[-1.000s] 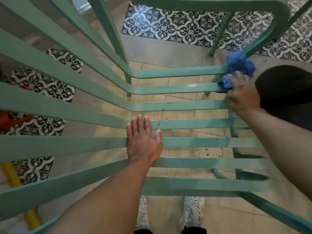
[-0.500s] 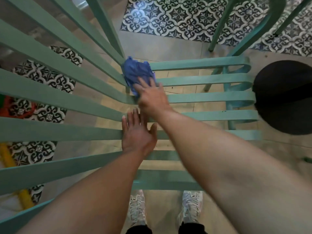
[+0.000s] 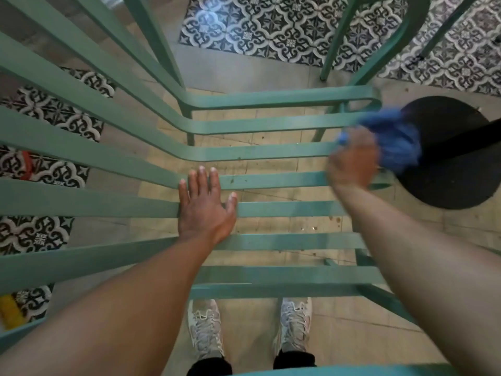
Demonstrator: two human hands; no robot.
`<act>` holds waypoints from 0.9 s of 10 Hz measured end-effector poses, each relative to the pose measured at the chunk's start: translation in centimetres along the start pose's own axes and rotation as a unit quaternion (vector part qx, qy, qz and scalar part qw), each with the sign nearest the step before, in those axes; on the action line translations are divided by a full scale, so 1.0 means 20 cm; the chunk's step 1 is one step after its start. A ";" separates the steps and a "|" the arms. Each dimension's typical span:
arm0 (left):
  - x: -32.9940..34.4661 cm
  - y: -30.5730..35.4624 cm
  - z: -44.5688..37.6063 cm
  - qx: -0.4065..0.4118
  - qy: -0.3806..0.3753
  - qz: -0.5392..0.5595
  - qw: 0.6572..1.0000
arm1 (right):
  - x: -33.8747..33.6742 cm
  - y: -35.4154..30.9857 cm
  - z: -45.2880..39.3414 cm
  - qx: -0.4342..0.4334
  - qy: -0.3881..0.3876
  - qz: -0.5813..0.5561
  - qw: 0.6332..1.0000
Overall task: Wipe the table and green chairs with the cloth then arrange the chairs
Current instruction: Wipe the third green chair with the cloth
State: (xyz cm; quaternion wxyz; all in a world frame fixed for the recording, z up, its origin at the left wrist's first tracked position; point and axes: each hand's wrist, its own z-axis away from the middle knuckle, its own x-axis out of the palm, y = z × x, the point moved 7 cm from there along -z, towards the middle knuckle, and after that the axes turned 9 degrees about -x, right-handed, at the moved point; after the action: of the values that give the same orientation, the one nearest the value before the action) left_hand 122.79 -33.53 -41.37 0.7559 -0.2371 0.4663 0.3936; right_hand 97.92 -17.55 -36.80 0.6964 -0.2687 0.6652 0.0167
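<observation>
My right hand (image 3: 352,161) is motion-blurred, so I cannot tell how its fingers lie. A fuzzy blue cloth (image 3: 398,142) bunches just beyond its knuckles, at the right ends of the green slatted chair's (image 3: 271,180) flat, smooth seat slats. My left hand (image 3: 206,210) lies flat, fingers straight, pressing two middle slats. The chair's backrest runs out of view.

The chair (image 3: 271,180) had smooth, matt green painted slats, metal by the look. The blue cloth (image 3: 398,147) looked soft and fuzzy. The floor (image 3: 271,31) showed glossy patterned tiles beside plain, dull ones.
</observation>
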 end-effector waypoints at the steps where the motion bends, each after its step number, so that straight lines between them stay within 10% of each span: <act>1: 0.00 0.00 0.00 -0.013 -0.013 -0.022 1.000 | 0.29 -0.69 0.25 -0.245 -0.192 -0.095 0.946; 3: -0.04 0.02 0.00 -0.006 -0.039 -0.040 0.998 | 0.37 -0.84 0.41 -0.386 -0.230 -0.007 0.893; 5: -0.01 0.00 0.00 0.017 -0.055 -0.014 0.998 | -0.03 0.17 0.12 -0.159 -0.140 0.044 0.976; 6: -0.03 -0.02 0.01 0.020 -0.054 -0.007 0.998 | -0.03 0.15 0.09 -0.052 -0.107 0.053 0.991; 8: 0.05 0.06 -0.10 -0.059 -0.177 0.135 0.973 | 0.43 -0.97 0.52 -0.268 -0.326 -0.140 0.896; 9: 0.06 0.05 -0.14 -0.060 -0.178 0.040 0.981 | 0.36 -0.90 0.43 -0.278 -0.283 -0.049 0.917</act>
State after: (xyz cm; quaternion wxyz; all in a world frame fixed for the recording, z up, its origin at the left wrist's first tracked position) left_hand 120.78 -34.62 -43.70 0.7947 -0.1896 0.3088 0.4870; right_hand 113.56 -31.90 -37.48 0.7525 -0.4680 0.3952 0.2419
